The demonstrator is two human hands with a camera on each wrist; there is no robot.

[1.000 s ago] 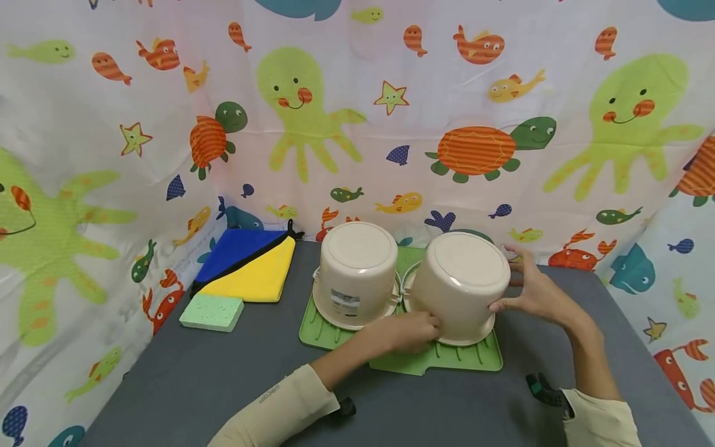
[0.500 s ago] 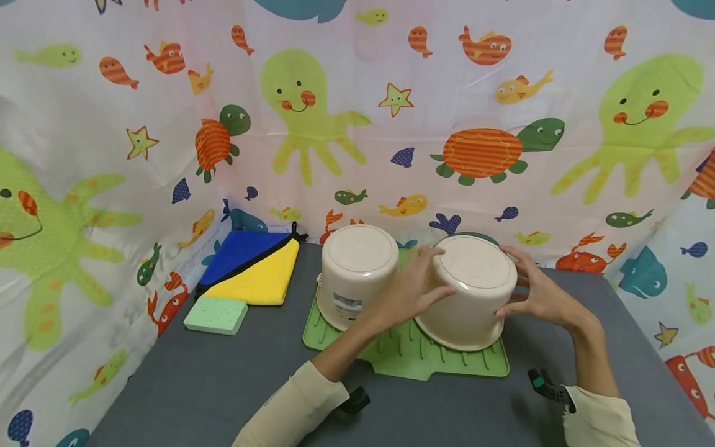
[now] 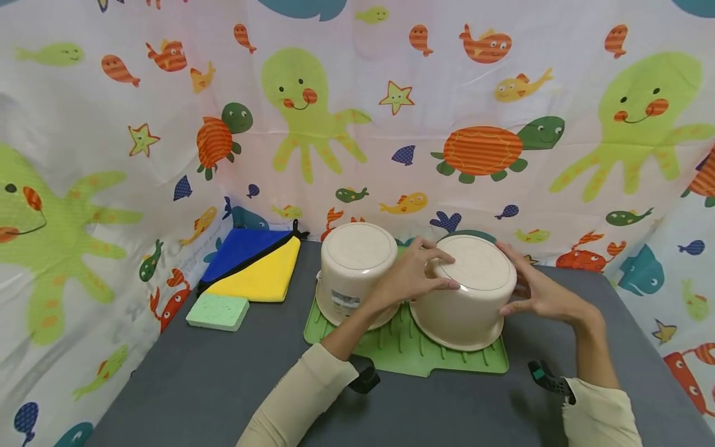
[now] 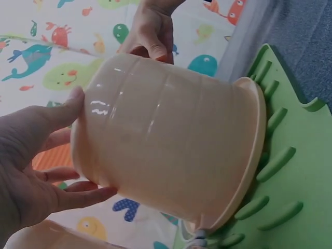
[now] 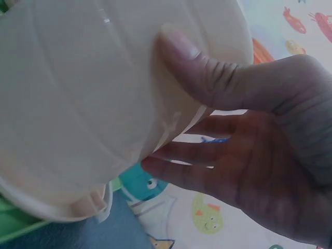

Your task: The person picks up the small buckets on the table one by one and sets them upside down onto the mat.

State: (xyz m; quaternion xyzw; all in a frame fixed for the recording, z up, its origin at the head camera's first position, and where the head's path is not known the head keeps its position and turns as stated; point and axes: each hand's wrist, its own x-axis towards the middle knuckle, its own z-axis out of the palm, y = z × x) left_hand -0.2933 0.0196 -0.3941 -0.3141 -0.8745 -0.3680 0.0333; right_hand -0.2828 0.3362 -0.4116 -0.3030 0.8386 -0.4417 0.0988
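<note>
Two cream plastic buckets stand upside down on a green ribbed drying mat (image 3: pixel 410 360). At the base end of the right bucket (image 3: pixel 466 310), my left hand (image 3: pixel 410 276) has its thumb and fingers around the near-left edge. My right hand (image 3: pixel 539 292) holds the same bucket from its right side, thumb in front and fingers behind. In the left wrist view the rim of this bucket (image 4: pixel 161 135) lies against the mat, and a handle joint shows low down. The right wrist view shows my thumb pressed on the bucket wall (image 5: pixel 93 104).
Just left of the held bucket stands the other bucket (image 3: pixel 357 248), with a label on its side. Farther left lie a blue-and-yellow cloth (image 3: pixel 254 267) and a pale green sponge (image 3: pixel 218 311) on the grey table (image 3: pixel 223 385). A printed curtain (image 3: pixel 346 112) rises behind.
My left hand has risen from the bucket's lower front to its upturned base. The right bucket has shifted slightly right on the mat. My right hand keeps its hold.
</note>
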